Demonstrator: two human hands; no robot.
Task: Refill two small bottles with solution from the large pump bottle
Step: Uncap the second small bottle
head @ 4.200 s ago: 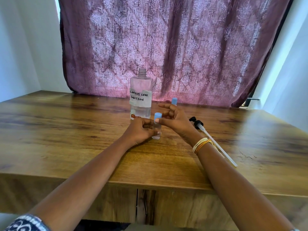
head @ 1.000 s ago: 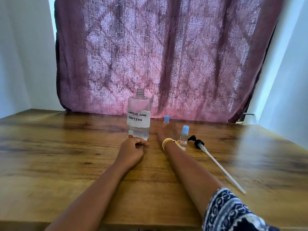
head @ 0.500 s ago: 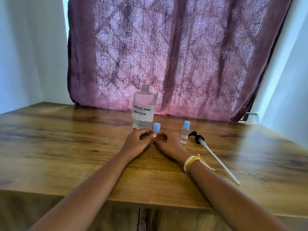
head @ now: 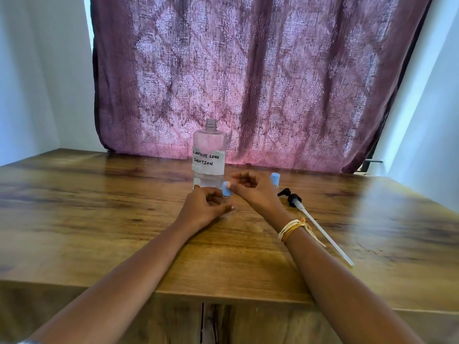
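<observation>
Compared with half a second ago, the right hand (head: 250, 192) has lifted off the wooden desk (head: 99, 219) and its fingers (head: 232, 186) now pinch the light-blue cap (head: 226, 189) of the small clear bottle (head: 227, 199), tilted right. Left hand (head: 202, 207) rests on the desk, curled fingers gripping the bottle body. Second small blue-capped bottle (head: 274, 179) stands behind the right hand. Large clear labelled bottle (head: 209, 160) stands uncapped behind; black pump head with white tube (head: 320, 232) lies right.

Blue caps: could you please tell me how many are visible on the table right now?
2. One blue cap tops the small bottle held between both hands, pinched by the right hand while the left hand grips the body. The other cap sits behind the right hand; its bottle is mostly hidden.
</observation>
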